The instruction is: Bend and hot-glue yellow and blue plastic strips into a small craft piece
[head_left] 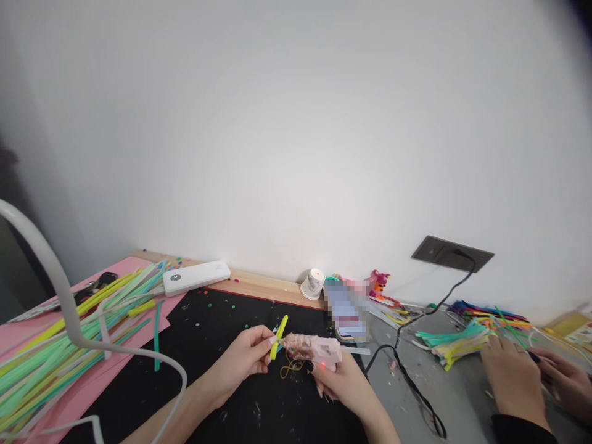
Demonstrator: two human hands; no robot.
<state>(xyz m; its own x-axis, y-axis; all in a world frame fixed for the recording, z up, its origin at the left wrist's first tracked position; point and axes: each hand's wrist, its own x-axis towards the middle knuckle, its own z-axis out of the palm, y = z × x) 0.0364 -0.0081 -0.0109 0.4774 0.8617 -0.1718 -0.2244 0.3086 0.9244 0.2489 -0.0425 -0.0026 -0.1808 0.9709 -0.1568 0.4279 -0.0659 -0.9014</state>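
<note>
We see a short, bright yellow strip (pixel 279 337) held upright at a slant over the black mat (pixel 222 345), near the middle of the table (pixel 467 401). Our left hand (pixel 259 350) comes in from the lower left, its thumb and fingertips pinched together on the strip, which stands out just past the fingertips on the side facing our other hand. Our right hand (pixel 337 377) reaches up from the lower right, fingers curled under and clamped on a pale pink glue gun (pixel 321 349). The gun lies above that hand and aims left, its nozzle right at the strip (whether they touch, we cannot tell), with a small red light glowing near the thumb. A gold loop (pixel 292 369) hangs or lies below the nozzle. Beyond our hands are a phone (pixel 345 311) with its screen blurred out, a white cup (pixel 313 283) and a white power bank (pixel 197 278). Off to our left, fuzzy strips (pixel 50 370) lie heaped on pink sheets (pixel 124 266); well to our right, a co-worker's hands (pixel 511 376) are beside a teal-and-yellow bundle (pixel 456 342).
</note>
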